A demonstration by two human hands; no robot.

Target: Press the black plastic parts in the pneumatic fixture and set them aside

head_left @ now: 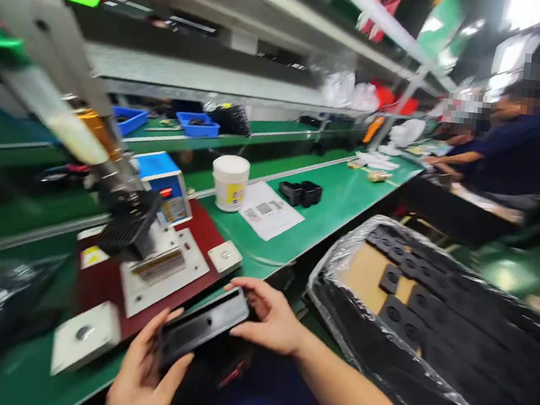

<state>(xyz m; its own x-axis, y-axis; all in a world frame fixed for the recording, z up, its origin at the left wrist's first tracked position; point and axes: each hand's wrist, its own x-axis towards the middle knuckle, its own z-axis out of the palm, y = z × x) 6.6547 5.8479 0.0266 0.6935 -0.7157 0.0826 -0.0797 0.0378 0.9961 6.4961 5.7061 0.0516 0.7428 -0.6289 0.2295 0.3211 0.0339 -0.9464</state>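
Note:
A long black plastic part (203,328) with a small hole in its face is held low in front of me, at the near edge of the green bench (342,197). My left hand (143,375) grips its near end, thumb and fingers wrapped round it. My right hand (266,317) holds the far end, fingers curled over the top edge. Just behind the part stands a press fixture on a dark red base (201,221) with a white plate (168,269) and a black head (127,227) hanging over it.
A box lined with plastic film (430,320) holds several black parts on cardboard at my right. On the bench stand a white tub (230,183), a printed sheet (269,212) and small black pieces (304,193). Blue bins (196,124) sit farther back. Other people (509,143) work at the far right.

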